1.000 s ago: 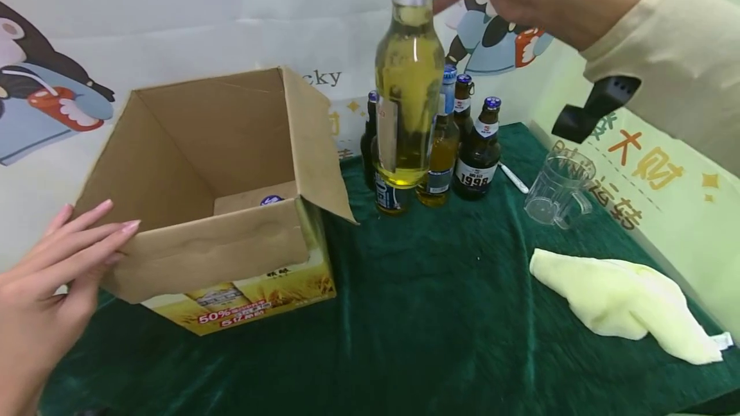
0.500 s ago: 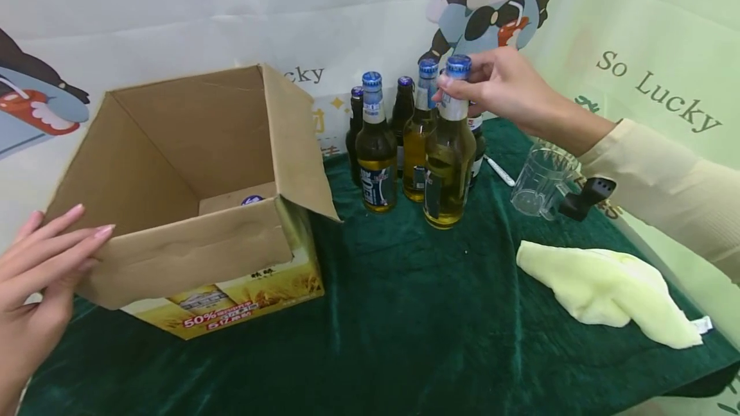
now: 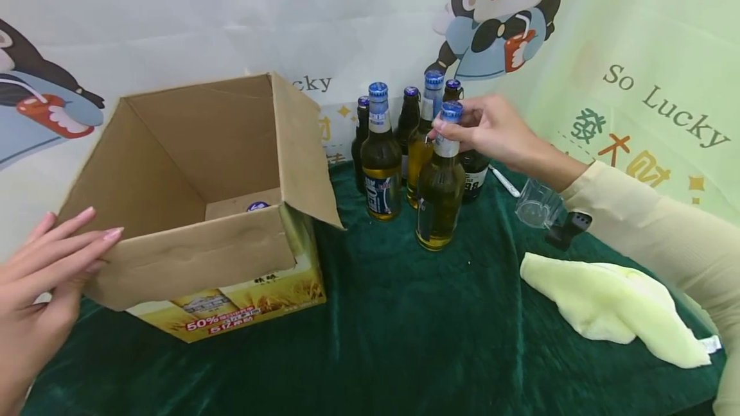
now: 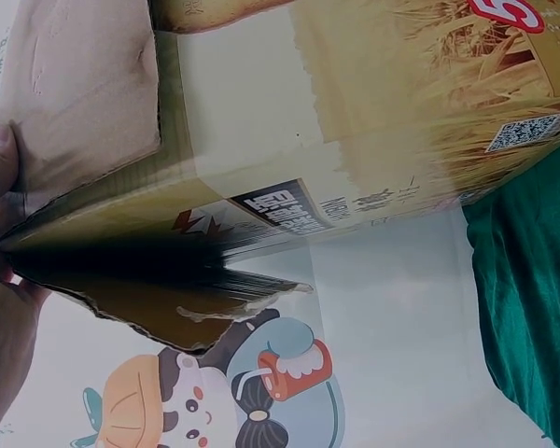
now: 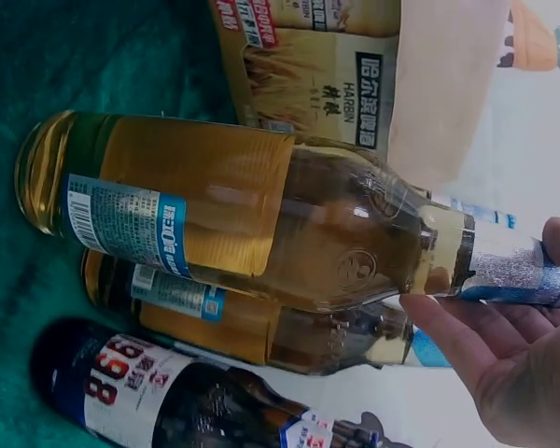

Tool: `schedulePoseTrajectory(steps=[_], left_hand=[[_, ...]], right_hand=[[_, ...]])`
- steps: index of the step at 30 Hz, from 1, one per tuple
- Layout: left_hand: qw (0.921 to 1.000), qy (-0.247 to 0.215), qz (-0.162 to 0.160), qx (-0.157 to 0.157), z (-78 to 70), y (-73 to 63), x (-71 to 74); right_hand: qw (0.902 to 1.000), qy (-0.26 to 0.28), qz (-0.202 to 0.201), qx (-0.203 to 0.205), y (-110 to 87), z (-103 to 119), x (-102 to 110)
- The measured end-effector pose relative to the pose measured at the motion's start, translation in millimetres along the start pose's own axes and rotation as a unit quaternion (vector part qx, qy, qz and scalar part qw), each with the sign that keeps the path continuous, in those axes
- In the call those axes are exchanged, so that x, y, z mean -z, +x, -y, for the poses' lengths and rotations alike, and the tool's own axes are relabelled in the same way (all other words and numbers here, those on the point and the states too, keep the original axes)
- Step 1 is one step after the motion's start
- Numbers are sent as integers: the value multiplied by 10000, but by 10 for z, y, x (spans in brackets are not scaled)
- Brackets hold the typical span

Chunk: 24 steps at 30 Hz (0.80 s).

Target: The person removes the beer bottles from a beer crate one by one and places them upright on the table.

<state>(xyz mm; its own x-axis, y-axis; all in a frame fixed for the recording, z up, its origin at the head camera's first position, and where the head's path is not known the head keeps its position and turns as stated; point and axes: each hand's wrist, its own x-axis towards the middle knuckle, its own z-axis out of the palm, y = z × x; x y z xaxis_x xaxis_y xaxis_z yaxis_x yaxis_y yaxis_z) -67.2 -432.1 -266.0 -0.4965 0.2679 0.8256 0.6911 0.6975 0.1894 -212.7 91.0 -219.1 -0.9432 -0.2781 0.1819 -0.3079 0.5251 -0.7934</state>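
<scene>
A clear beer bottle (image 3: 441, 201) with golden liquid and a blue cap stands upright on the green cloth (image 3: 405, 332), in front of a cluster of bottles. My right hand (image 3: 449, 123) pinches its foil neck just under the cap. In the right wrist view the thumb and fingers (image 5: 443, 331) bracket that neck on the same bottle (image 5: 252, 224). An open cardboard box (image 3: 196, 255) stands at the left, and a blue cap (image 3: 258, 206) shows inside it. My left hand (image 3: 69, 252) rests straight fingers against the box's front left flap (image 4: 84, 93).
Several more bottles (image 3: 381, 159) stand behind, one dark and labelled 1998 (image 3: 474, 175). A glass mug (image 3: 534, 207) and a white pen (image 3: 502, 178) lie to the right, with a pale yellow cloth (image 3: 607, 303) nearer me. A printed backdrop rises behind the table.
The bottle, held high above the table a second ago, has come down and now stands on the cloth in front of the others. My left hand stayed on the box flap.
</scene>
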Motion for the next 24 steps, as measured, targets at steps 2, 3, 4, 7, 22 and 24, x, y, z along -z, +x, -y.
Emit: schedulePoseTrajectory(steps=[2,3,4,7,22,24], left_hand=[[10000,17,-16,-7,-11,6,-14],[10000,18,-37,-8,-13,8,-19],[10000,9,-56,-8,-14,6,-23],[10000,75,-37,8,-19,-8,-20],[9944,393,980,71,-67,-12,222],[9920,436,1186,46,-64,-7,270]], right_hand=[[10000,23,27,3,9,-13,-24],[10000,38,33,14,14,-18,-36],[10000,45,27,34,21,-23,-48],[10000,-28,5,95,31,-42,-87],[9967,-289,-580,490,-157,-82,-265],[9963,-371,-588,511,-195,-83,-271]])
